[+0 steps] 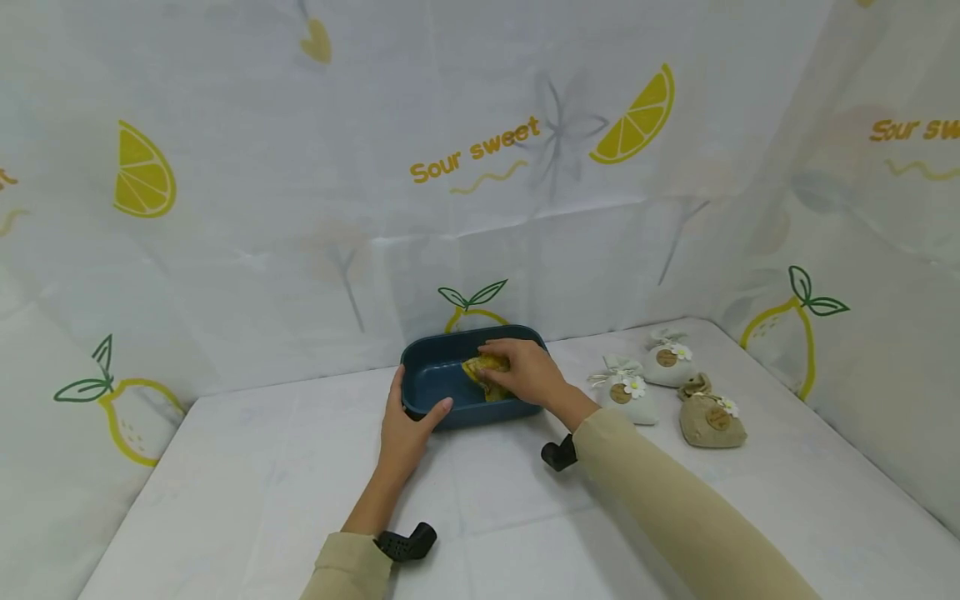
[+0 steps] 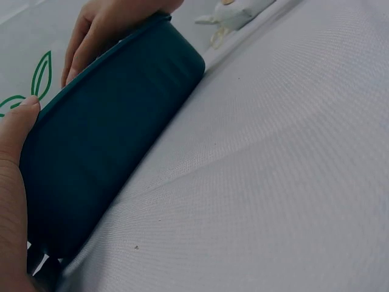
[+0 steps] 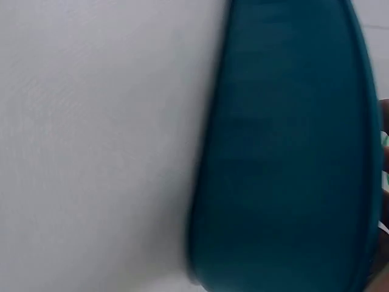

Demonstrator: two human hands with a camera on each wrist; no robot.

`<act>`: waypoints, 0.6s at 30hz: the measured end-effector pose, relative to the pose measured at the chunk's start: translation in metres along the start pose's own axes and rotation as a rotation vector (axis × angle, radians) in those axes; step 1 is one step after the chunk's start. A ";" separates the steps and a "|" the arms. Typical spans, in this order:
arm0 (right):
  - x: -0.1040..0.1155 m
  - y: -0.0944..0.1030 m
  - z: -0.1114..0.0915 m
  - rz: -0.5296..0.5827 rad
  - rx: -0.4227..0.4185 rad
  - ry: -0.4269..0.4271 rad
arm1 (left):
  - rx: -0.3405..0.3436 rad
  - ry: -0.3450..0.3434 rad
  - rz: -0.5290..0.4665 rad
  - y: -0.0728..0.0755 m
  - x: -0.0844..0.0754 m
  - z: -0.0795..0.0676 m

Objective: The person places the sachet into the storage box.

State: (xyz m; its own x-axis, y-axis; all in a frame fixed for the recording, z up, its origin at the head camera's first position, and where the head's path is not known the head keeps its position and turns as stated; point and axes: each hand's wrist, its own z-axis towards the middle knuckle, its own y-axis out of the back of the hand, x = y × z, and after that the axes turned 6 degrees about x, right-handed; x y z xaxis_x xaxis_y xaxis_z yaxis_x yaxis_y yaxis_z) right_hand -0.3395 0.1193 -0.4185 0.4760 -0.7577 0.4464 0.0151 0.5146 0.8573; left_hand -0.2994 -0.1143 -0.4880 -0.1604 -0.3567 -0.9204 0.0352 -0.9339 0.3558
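Observation:
A dark blue rectangular basin (image 1: 442,379) with rounded corners stands on the white-covered table, close to the back wall. My left hand (image 1: 405,429) holds its left end, with the thumb at the front rim and the fingers along the left side. Inside the basin, toward its right end, my right hand (image 1: 525,372) pinches a crumpled yellow patterned cloth (image 1: 495,389). In the left wrist view the basin's front wall (image 2: 109,121) hides the cloth. The right wrist view shows mostly the basin's outer wall (image 3: 285,146), somewhat blurred.
Right of the basin lie three small drawstring sachets with flowers: a pale one (image 1: 630,400), another pale one (image 1: 667,362) behind it, and a tan one (image 1: 712,419). A lemon-printed white sheet (image 1: 300,292) hangs behind the table (image 1: 247,483).

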 end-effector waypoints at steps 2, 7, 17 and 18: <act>-0.001 0.004 -0.003 0.007 -0.031 -0.008 | 0.004 0.001 -0.001 -0.001 0.000 0.001; -0.007 0.025 -0.017 0.054 -0.083 0.011 | 0.011 0.003 -0.009 -0.001 -0.001 0.001; -0.034 0.076 -0.062 0.067 -0.024 0.010 | 0.010 0.005 0.013 0.001 -0.003 -0.001; -0.037 0.079 -0.067 0.063 -0.028 0.019 | 0.011 0.004 0.013 0.001 -0.003 -0.002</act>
State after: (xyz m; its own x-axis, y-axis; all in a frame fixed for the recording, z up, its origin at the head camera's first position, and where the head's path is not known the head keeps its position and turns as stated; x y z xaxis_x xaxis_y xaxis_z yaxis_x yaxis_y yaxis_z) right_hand -0.2975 0.2148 -0.3846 0.4933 -0.7161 0.4938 0.0095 0.5721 0.8201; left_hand -0.2975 -0.1147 -0.4854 -0.1558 -0.3692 -0.9162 0.0266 -0.9287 0.3698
